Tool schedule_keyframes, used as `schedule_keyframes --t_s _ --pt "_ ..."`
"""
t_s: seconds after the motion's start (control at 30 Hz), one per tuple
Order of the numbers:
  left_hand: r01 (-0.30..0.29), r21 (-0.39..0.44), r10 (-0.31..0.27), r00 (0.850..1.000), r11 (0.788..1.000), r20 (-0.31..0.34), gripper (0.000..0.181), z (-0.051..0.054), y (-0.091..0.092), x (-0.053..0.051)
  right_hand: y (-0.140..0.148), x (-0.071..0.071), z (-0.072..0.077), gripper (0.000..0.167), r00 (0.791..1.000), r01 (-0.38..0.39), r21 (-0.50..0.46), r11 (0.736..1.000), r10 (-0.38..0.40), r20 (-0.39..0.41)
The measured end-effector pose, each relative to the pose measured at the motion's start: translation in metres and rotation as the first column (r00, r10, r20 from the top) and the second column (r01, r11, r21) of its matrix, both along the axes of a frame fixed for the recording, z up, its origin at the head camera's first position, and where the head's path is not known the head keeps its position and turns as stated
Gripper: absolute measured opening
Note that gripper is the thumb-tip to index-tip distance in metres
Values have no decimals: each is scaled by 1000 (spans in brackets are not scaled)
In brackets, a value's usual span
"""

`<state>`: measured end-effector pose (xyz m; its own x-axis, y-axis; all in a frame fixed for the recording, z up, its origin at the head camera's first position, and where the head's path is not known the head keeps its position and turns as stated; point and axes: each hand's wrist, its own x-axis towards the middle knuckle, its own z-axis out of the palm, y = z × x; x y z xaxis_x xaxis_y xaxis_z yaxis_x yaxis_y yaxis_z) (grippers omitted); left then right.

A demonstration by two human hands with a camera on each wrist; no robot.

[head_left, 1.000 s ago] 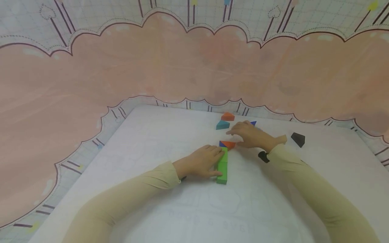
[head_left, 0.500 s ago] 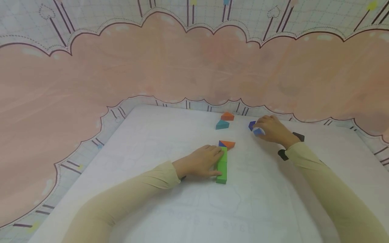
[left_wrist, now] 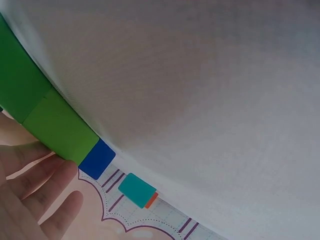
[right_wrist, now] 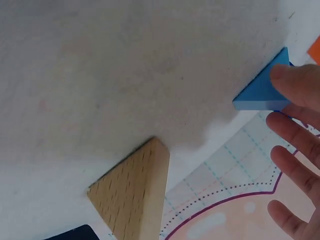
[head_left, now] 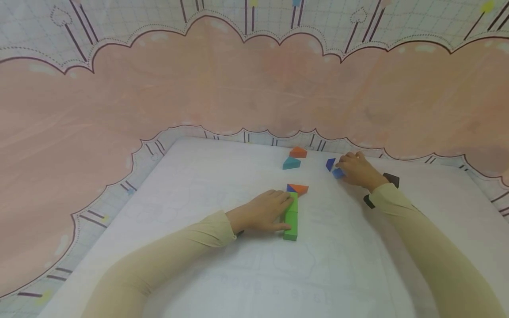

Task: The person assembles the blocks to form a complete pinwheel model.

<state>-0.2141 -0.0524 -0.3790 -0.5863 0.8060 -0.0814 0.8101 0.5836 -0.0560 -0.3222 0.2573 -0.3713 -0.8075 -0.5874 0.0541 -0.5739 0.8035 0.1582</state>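
Observation:
My left hand (head_left: 264, 211) lies along two green blocks set end to end, its fingers extended against the light green block (left_wrist: 62, 125) and its thumb at the darker green block (head_left: 291, 224). A blue triangular block and an orange triangular block (head_left: 301, 189) stand at their far end. Farther right, my right hand (head_left: 359, 170) pinches a light blue triangular block (right_wrist: 265, 92) between thumb and index finger, the other fingers spread. Just left of it lies a dark blue block (head_left: 330, 164). The right hand's grip is partly hidden in the head view.
Near the table's far edge sit an orange block (head_left: 298, 152) and a teal block (head_left: 291, 163). A plain wooden triangular block (right_wrist: 132, 185) and a black block (head_left: 392, 179) lie on the right. Patterned cloth surrounds the white tabletop (head_left: 222, 172).
My right hand has left the area beside the orange triangular block and moved right to the light blue triangular block. The left hand stays put on the green blocks.

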Motion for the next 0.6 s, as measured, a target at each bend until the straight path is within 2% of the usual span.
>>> schedule_keyframes --t_s 0.13,0.4,0.6 --pt "-2 -1 2 1000 1000 6 77 0 1 -1 -2 0 -1 28 1000 -5 10 1000 5 -18" --pt "5 -5 -5 1000 1000 -10 78 -1 0 -1 -3 4 -3 30 991 -84 -31 996 81 -107" --pt "8 -2 -8 1000 1000 -13 78 -1 0 -1 -6 5 -3 32 988 -107 -47 993 101 -115"
